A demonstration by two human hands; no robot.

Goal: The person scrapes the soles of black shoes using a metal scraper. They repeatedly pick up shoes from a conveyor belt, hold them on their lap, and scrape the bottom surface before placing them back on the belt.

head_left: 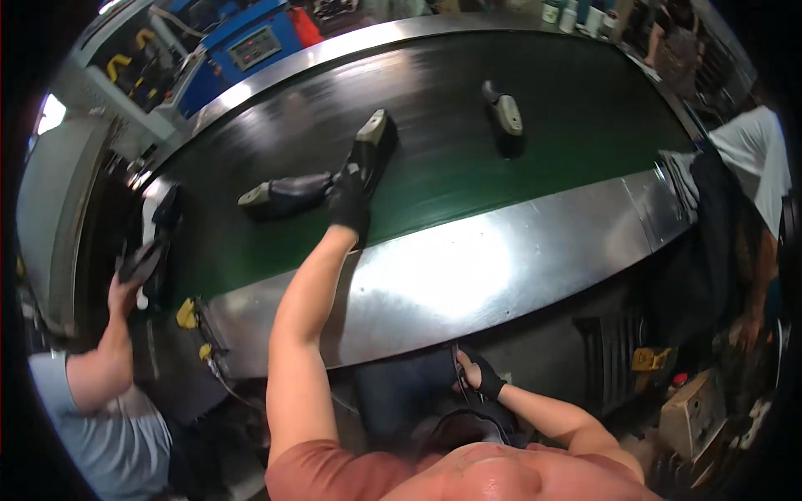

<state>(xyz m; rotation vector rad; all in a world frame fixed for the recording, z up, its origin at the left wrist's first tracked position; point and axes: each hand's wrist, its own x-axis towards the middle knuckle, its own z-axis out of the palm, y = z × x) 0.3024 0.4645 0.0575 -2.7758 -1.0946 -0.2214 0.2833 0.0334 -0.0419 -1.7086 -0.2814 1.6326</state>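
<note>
- head view, the only one i've got: my left hand [349, 203], in a black glove, is stretched way out over the green conveyor belt [535, 142] and closed around the black shoe [370, 144] in the middle of the belt, gripping its near end.
- my right hand [479, 377], gloved too, is down low by my lap, fingers curled narrow round a dark strap-like piece [468, 401]. can't tell exactly what that piece is.
- what could go wrong: i'm at full reach with a grip on only one end, so i reckon the shoe could twist out or drag against the second shoe [284, 194] lying just beside my hand.
- leaning that far over the steel counter edge [468, 275], my forearm could rub it if i pull back sloppy.
- the person on my left has a hand [125, 288] up near the belt's end holding something dark, could get crowded there.
- count: three shoes on the belt, the third one [505, 115] well apart on the far side. two hands of mine, one neighbour's hand, and another person at the right edge.
</note>
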